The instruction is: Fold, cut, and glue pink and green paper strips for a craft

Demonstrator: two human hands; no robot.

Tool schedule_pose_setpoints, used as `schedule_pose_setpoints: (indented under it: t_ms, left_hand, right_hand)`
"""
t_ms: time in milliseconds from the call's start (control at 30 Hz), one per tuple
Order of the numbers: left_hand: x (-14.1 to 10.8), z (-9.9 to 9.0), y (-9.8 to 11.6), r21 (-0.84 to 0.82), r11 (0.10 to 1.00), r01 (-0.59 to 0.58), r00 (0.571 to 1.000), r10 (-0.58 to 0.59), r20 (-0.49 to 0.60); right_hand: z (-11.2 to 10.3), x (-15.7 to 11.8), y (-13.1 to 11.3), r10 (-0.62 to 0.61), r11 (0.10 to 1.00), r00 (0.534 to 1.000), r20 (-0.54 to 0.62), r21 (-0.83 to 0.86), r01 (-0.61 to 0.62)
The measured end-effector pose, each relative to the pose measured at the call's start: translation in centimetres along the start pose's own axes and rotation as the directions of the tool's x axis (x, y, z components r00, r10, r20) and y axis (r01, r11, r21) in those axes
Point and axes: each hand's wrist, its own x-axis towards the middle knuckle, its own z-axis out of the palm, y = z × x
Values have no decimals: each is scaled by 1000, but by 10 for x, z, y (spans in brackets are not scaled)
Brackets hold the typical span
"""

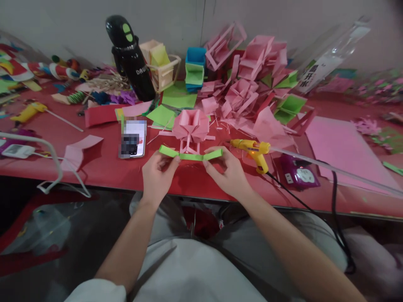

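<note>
On the red tabletop, a round-topped pink paper model stands just behind the bent green paper strip. Left of the model lies a white rectangular phone, with a black cylindrical flask behind it. Right of the model is a yellow plastic glue gun, then a purple plastic socket block. Folded pink paper pieces lie behind the gun.
</note>
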Motion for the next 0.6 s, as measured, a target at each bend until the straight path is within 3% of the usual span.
schedule_pose_setpoints:
  t_ms: [200,300,400,500,600]
  left_hand:
    - [1,5,6,-244,956,161,987,-156,40]
    - [4,2,0,-366,911,191,981,-192,35]
    - [12,-5,-6,-487,858,164,974,-220,-59]
    - [22,-14,-8,-596,788,156,966,-247,-72]
    - [27,-19,-7,-635,752,173,960,-274,-62]
  right_hand:
    - [6,-3,-1,-83,995,985,-153,37,90]
    - [2,0,0,-139,990,990,-30,-7,138]
    - [-3,6,5,-165,971,976,141,-149,185]
    - [4,17,12,-96,941,979,178,-306,148]
    - [16,31,18,-49,941,978,200,-319,112]
